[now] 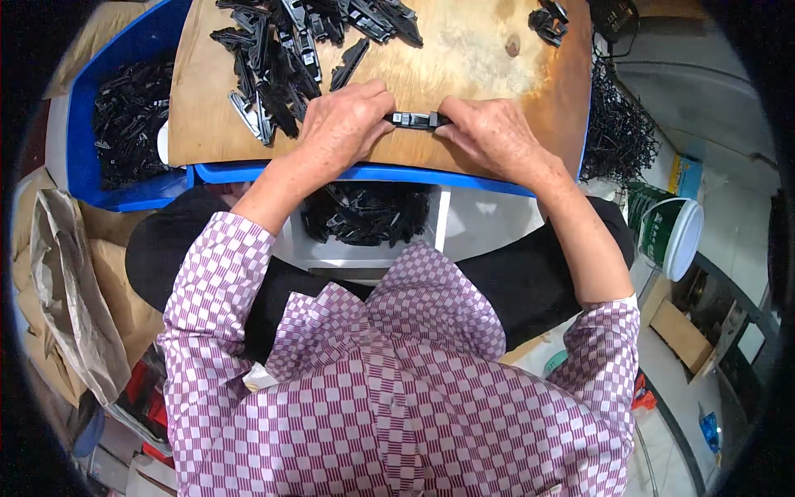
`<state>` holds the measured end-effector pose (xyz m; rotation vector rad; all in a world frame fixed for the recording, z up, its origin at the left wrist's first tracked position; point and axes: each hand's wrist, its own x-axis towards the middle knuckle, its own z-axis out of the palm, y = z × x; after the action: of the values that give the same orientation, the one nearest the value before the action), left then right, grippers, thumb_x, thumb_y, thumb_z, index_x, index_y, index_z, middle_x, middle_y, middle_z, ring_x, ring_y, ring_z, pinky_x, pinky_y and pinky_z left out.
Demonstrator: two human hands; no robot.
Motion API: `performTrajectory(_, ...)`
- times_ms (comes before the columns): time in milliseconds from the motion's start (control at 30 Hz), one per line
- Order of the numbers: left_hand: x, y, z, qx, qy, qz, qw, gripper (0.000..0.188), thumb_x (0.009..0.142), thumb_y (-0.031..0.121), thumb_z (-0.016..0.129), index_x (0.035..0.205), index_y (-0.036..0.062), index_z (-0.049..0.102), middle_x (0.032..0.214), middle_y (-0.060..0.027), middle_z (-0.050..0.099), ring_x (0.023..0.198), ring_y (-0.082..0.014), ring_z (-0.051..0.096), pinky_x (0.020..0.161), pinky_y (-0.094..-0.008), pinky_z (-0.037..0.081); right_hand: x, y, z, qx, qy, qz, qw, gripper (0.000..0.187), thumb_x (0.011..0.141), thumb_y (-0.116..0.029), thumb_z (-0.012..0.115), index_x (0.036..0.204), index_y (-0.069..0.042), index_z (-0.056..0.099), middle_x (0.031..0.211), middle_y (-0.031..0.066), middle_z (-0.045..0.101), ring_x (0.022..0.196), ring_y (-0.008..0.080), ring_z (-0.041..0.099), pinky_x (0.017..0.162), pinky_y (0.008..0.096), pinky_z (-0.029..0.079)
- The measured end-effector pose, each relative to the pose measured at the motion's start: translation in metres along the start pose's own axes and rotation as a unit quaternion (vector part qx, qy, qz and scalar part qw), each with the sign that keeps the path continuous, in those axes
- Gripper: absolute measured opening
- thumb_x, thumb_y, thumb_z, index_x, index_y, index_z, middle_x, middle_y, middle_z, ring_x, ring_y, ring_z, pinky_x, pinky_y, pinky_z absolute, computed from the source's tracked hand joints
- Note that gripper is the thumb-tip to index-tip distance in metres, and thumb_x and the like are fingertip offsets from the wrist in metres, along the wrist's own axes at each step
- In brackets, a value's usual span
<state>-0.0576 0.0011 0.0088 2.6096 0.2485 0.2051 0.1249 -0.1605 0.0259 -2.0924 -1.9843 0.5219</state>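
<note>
Between my two hands, just above the near edge of the wooden board (464, 74), is a short black plastic part (416, 121) with a shiny face. My left hand (348, 116) pinches its left end, and my right hand (489, 137) grips the right end. The fingertips partly cover both ends. Beyond my left hand lies a heap of long black plastic parts (277, 62), with a single black piece (350, 65) beside it. A small cluster of black parts (548, 22) sits at the board's far right.
A blue bin (83, 178) full of black parts stands left. Under the board's edge, a white box (443, 224) holds more black pieces. Thin black pieces (617, 124) pile up at right, near a green bucket (658, 228). A brown paper bag (70, 290) is at lower left.
</note>
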Motion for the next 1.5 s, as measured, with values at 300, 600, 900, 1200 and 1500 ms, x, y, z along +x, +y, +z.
performTrajectory(300,-0.002,0.003,-0.001,-0.002,-0.009,-0.007,1.000,0.019,0.077,0.013,0.074,0.084,0.0044,0.059,0.087,-0.0079,0.058,0.088,-0.0284,0.063,0.070,-0.0397,0.053,-0.002,-0.009,-0.004,0.022,0.036,-0.016,0.999,0.019,0.087,-0.018,0.068,0.089,-0.004,0.055,0.072,0.0159,0.063,0.069,0.0357,0.064,0.060,0.0430,0.049)
performTrajectory(600,0.000,0.007,-0.002,-0.005,-0.007,0.002,1.000,0.018,0.078,0.013,0.073,0.085,0.0041,0.059,0.086,-0.0092,0.058,0.086,-0.0307,0.063,0.069,-0.0415,0.052,-0.001,-0.014,0.006,0.037,0.049,-0.018,0.998,0.021,0.087,-0.019,0.068,0.087,-0.005,0.052,0.072,0.0169,0.063,0.067,0.0365,0.064,0.059,0.0444,0.050)
performTrajectory(900,0.000,0.001,-0.005,-0.004,-0.026,-0.003,1.000,0.014,0.080,0.011,0.071,0.087,0.0047,0.060,0.085,-0.0105,0.058,0.082,-0.0327,0.063,0.067,-0.0418,0.052,0.020,-0.014,0.014,0.024,0.018,0.009,1.000,0.023,0.088,-0.027,0.065,0.090,-0.006,0.056,0.076,0.0176,0.064,0.072,0.0380,0.065,0.062,0.0477,0.051)
performTrajectory(1200,0.022,-0.018,-0.016,0.213,0.075,-0.037,0.973,0.014,0.081,0.007,0.065,0.094,0.0052,0.059,0.092,-0.0137,0.058,0.085,-0.0320,0.064,0.070,-0.0407,0.054,0.011,0.154,-0.032,-0.223,0.156,0.209,0.939,0.033,0.087,-0.017,0.064,0.116,-0.010,0.052,0.114,0.0180,0.058,0.095,0.0406,0.064,0.076,0.0488,0.052)
performTrajectory(1500,0.033,0.006,-0.005,0.112,-0.007,-0.080,0.990,0.017,0.079,-0.001,0.061,0.095,0.0049,0.060,0.100,-0.0129,0.056,0.091,-0.0313,0.063,0.076,-0.0434,0.054,0.014,0.091,-0.007,0.064,0.297,0.132,0.944,0.026,0.084,-0.010,0.066,0.107,-0.006,0.057,0.099,0.0179,0.063,0.092,0.0398,0.064,0.075,0.0478,0.052)
